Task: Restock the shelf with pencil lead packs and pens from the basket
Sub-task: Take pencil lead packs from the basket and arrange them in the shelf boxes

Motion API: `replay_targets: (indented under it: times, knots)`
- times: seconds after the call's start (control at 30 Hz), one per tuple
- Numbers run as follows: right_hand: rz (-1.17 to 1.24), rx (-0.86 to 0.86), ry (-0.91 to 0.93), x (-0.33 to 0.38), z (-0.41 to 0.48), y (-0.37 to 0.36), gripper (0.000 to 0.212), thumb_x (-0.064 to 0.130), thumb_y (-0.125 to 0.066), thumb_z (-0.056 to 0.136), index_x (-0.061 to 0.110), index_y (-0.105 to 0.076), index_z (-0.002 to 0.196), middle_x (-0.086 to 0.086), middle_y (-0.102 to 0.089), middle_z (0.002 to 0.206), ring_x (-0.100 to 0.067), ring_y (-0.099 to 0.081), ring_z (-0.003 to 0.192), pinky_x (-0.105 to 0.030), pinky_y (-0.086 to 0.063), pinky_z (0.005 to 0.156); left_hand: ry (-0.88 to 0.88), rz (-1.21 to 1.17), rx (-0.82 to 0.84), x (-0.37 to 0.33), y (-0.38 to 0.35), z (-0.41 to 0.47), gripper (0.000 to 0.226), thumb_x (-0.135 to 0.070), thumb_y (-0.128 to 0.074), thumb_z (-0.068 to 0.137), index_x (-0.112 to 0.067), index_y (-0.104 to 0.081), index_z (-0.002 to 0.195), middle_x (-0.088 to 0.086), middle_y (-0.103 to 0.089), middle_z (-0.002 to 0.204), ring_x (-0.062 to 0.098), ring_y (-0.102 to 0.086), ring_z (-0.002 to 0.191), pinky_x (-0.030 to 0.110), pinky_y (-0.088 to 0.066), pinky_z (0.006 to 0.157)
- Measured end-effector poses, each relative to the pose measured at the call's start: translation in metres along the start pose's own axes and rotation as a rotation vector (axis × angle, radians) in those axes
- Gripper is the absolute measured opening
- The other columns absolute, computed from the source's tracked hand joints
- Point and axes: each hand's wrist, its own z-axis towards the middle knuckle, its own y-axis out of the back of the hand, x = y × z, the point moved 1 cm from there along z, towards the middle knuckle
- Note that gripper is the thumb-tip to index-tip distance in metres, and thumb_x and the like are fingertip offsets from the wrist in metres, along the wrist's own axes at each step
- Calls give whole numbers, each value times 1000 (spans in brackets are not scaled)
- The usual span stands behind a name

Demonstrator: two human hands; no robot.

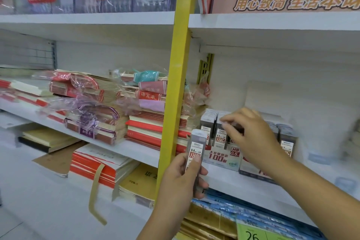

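My left hand (pixel 183 179) grips a stack of grey pencil lead packs (pixel 196 146) upright, just in front of the white shelf (pixel 233 183). My right hand (pixel 251 134) reaches over the display box (pixel 224 159) marked 100 and HB 0.5, pinching a blurred lead pack (pixel 233 127) above the rows. Several lead packs (pixel 209 122) stand upright in that box. A second box with more packs (pixel 286 138) sits to its right, partly hidden by my right forearm. No basket or pens show.
A yellow upright post (pixel 180 76) divides the shelving just left of my hands. Left of it lie wrapped stacks of notebooks (pixel 91 103) and exercise books (pixel 148 122). Below are more notebooks (pixel 93 165) and blue packages (pixel 233 210). A green price tag (pixel 251 234) hangs at the bottom.
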Motion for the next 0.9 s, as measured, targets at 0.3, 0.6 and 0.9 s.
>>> replay_targets:
  times: [0.3,0.6,0.9]
  knots:
    - [665,103,-221,21,-32,12,27,18,-65,90,42,-62,103,15,-74,88,2,-67,76,-12,-49,60,-140,193,-23,3,-17,0,13,-38,-61,97,-39,-72,90,-9,-74,88,-2,-67,76,20,-55,62]
    - [127,-22,58,4,3,33,20,23,-61,92,36,-56,107,18,-62,93,1,-59,85,-18,-51,69,-375,775,-91,25,-24,15,67,-48,-47,101,-41,-11,157,-32,-6,155,-7,-7,145,20,-8,118]
    - [-198,81,25,-17,18,5,22,41,-68,84,40,-58,104,17,-47,96,-5,-39,97,-24,-35,75,-367,777,-73,28,-21,22,67,-46,-49,100,-41,-15,157,-25,-9,164,0,-12,149,22,-13,120]
